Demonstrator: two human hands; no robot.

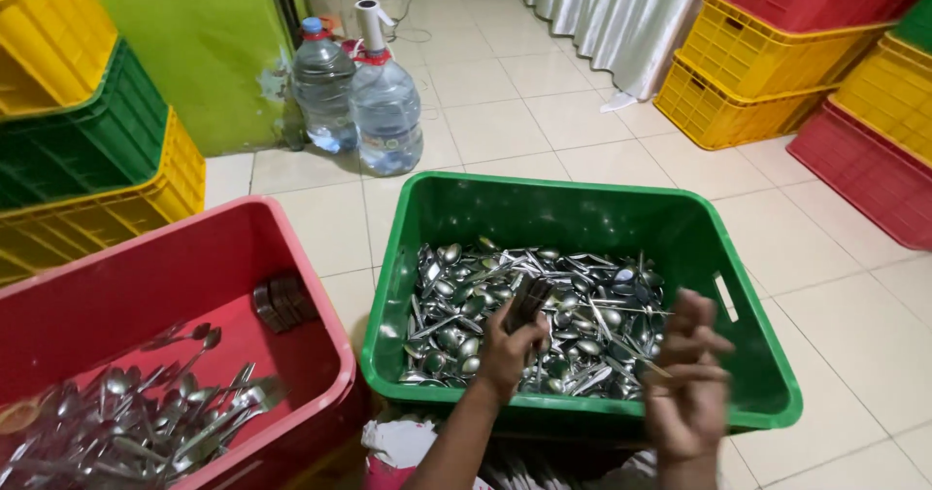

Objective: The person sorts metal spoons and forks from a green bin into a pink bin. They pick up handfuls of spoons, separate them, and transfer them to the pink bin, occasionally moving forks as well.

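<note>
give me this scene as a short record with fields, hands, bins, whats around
left hand: closed around a bundle of dark cutlery handles, held over the green bin
right hand: blurred, fingers spread over the green bin's near right side; whether it holds anything cannot be told
green bin: holds a heap of metal spoons and forks
red bin: to the left, more loose cutlery in its near end
behind: two water bottles on the tiled floor; stacked crates in yellow, red and green

A red tub (291, 257) of spoons and forks (146, 417) sits at the tiled floor's (602, 150) left edge; 2 clear water bottles (364, 101) stand by the green wall (194, 43); yellow, green and red crates (767, 72) line both sides; a pale curtain (612, 14) hangs behind.
</note>
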